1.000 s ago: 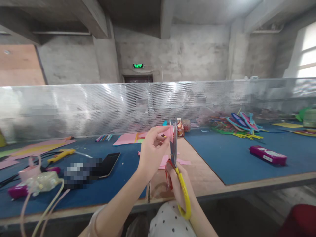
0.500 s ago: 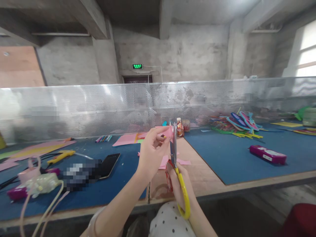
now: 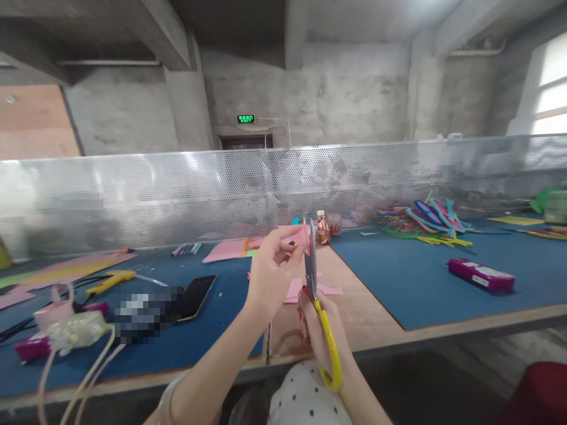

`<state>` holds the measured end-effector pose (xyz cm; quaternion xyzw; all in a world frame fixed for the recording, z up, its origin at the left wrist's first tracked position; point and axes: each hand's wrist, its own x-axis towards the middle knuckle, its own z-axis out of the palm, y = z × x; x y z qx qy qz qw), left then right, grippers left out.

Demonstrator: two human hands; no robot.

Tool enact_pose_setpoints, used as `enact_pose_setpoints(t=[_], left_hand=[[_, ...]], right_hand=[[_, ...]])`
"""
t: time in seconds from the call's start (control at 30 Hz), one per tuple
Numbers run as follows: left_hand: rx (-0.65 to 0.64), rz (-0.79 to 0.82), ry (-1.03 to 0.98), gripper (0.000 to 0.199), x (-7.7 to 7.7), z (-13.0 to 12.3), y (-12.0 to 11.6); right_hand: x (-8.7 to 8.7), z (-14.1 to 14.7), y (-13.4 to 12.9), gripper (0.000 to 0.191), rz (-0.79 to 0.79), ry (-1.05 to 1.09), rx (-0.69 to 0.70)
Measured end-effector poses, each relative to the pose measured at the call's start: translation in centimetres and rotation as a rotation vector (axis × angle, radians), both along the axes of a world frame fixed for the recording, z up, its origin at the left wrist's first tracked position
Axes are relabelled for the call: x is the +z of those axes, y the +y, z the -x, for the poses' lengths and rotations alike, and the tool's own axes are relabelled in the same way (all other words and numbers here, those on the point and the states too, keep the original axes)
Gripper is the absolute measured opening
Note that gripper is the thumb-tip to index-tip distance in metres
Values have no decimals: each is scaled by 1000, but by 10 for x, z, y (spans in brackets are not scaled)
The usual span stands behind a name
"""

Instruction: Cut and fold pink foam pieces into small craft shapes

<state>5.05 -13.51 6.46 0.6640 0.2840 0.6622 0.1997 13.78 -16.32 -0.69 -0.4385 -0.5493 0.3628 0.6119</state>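
My left hand (image 3: 275, 265) pinches a small piece of pink paper (image 3: 302, 236) above the middle of the table. In my right hand (image 3: 322, 327) are scissors (image 3: 311, 265) with one yellow and one red handle, their blades pointing up. The blades stand at the right edge of the pink piece, slightly parted at the tips. Below the hands, pink paper scraps (image 3: 330, 290) lie on the bare wooden strip (image 3: 354, 313).
A black phone (image 3: 197, 297), a yellow glue gun (image 3: 110, 282) and cables are on the left. Behind the hands stands a small bottle (image 3: 322, 229). A purple box (image 3: 481, 275) and craft pieces (image 3: 436, 217) are on the right. A perforated metal screen (image 3: 177, 195) borders the back.
The scissor blades look slightly closer together at the tips. Both hands keep nearly the same place.
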Motion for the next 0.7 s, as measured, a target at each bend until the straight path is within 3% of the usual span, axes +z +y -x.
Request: enact_pose_setpoints(t=[0.7], left_hand=[[-15,31,-11,34,-1,-1,1]], right_hand=[[2,1,-3,40,39,51,-12]])
